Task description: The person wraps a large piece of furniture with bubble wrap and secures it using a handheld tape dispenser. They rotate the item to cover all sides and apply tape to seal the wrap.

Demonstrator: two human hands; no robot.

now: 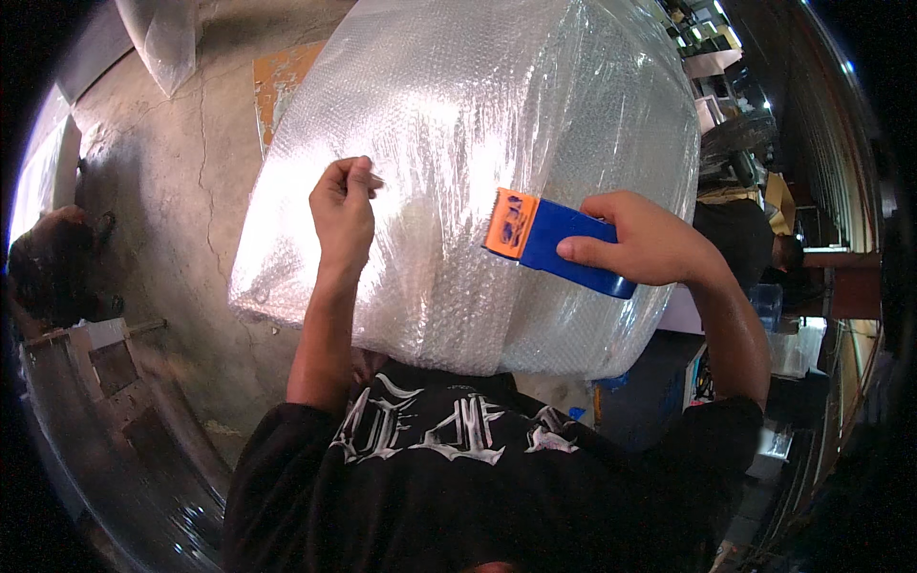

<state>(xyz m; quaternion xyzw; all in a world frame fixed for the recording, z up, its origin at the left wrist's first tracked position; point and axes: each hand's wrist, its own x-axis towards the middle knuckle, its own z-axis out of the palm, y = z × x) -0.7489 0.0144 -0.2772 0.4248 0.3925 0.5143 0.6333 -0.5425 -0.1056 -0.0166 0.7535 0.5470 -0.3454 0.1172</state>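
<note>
A large, bulky item in clear bubble wrap (401,115) fills the middle, in front of my body. Strips of shiny clear film or tape run along its wrapping. In my right hand (650,234) is a blue tape dispenser (564,250) with an orange toothed front end that points left, just over the wrap. My left hand (342,215) hovers above the left part of the wrap, thumb and fingers pinched together. A small sliver shows at its fingertips, too thin to make out. The item inside the wrap cannot be told.
A worn orange-brown board (279,84) lies on the cracked concrete floor (181,191). One person (59,258) is at the far left, another (731,234) on the right. Plastic-covered dark furniture (143,439) stands lower left. A fan (740,138) and cluttered goods line the right side.
</note>
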